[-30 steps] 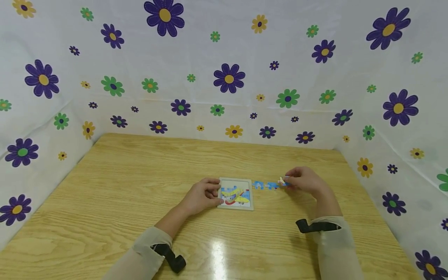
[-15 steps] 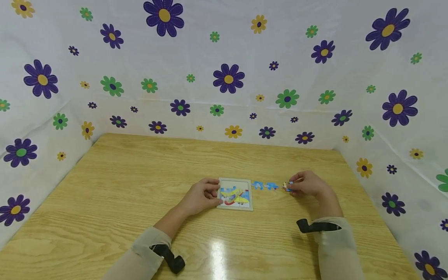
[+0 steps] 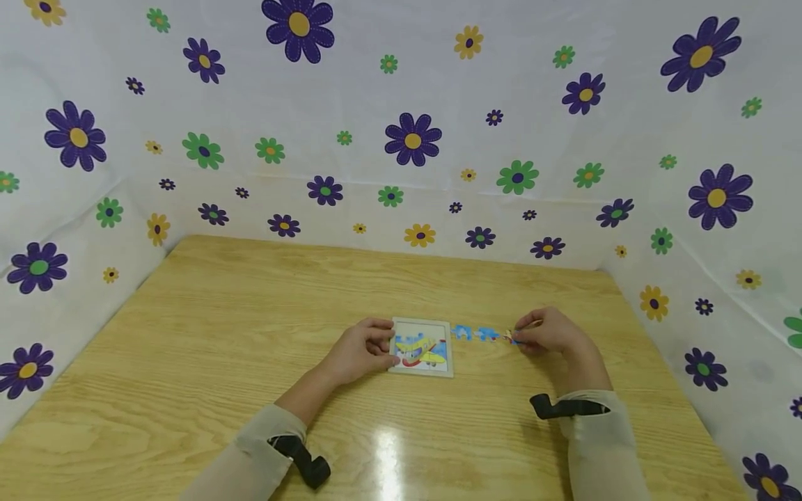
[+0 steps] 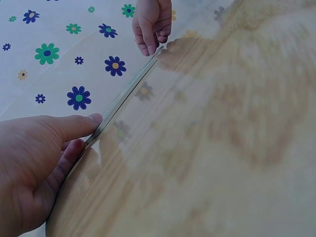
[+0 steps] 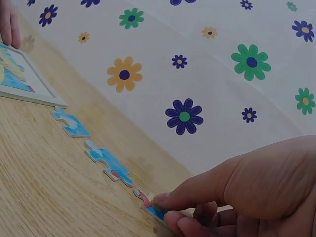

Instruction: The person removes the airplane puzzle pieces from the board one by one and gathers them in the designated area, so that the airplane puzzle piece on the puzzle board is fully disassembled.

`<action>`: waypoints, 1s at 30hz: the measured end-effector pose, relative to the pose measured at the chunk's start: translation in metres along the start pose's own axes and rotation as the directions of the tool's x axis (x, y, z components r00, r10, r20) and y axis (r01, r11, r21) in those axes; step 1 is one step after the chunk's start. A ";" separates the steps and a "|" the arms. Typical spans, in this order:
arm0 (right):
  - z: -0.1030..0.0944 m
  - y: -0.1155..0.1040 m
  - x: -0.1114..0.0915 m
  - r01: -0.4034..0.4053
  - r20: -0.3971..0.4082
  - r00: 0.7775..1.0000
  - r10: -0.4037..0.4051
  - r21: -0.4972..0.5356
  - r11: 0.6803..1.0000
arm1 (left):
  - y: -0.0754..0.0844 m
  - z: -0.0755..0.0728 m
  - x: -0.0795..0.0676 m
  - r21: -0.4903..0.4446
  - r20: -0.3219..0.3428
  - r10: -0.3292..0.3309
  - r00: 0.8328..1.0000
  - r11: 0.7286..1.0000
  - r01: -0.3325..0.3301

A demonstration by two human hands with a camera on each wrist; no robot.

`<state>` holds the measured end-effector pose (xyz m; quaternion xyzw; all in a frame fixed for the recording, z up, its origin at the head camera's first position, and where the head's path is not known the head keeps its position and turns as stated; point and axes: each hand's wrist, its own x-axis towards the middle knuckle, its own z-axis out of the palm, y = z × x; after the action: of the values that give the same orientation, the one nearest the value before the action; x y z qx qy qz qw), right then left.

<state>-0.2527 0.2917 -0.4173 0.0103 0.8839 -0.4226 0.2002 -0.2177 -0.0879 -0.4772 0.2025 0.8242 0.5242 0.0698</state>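
Observation:
In the head view, my left hand [image 3: 363, 353] holds the left edge of a small framed jigsaw puzzle [image 3: 451, 351], thumb and fingers at the rim. A yellow airplane picture fills its lower part; a pale bare strip shows along the top. My right hand [image 3: 553, 334] pinches a jigsaw piece [image 5: 157, 212] between thumb and fingers, low at the tabletop. Red, yellow and blue show on that piece; my fingers cover the rest. Two blue jigsaw pieces lie in a row between the frame and my right hand: the nearer-to-frame piece [image 5: 73, 124] and the middle piece [image 5: 109, 162].
Everything lies on a wood-grain table [image 3: 250, 299]. A white cloth [image 3: 351, 90] with purple, green and yellow flowers stands around its back and sides. Black wrist mounts [image 3: 303, 463] sit on both sleeves.
My right hand has shifted slightly right and lowered its jigsaw piece from a raised, tilted pose to the tabletop, at the row's right end. My left hand stays at the frame.

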 end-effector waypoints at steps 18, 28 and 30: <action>0.020 -0.020 0.012 0.137 0.005 0.990 -0.138 0.098 0.986 | 0.001 -0.001 0.001 -0.019 0.010 -0.004 1.000 1.000 0.005; 0.045 -0.038 0.019 0.171 0.012 0.985 -0.174 0.134 0.976 | 0.002 -0.001 -0.001 -0.016 0.016 -0.003 1.000 1.000 0.003; 0.051 -0.044 0.019 0.177 0.031 0.983 -0.183 0.142 0.974 | 0.003 -0.002 -0.001 -0.012 0.015 -0.005 1.000 1.000 0.005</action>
<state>-0.2610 0.2226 -0.4206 -0.0654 0.8449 -0.4996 0.1793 -0.2168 -0.0891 -0.4738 0.2042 0.8211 0.5272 0.0785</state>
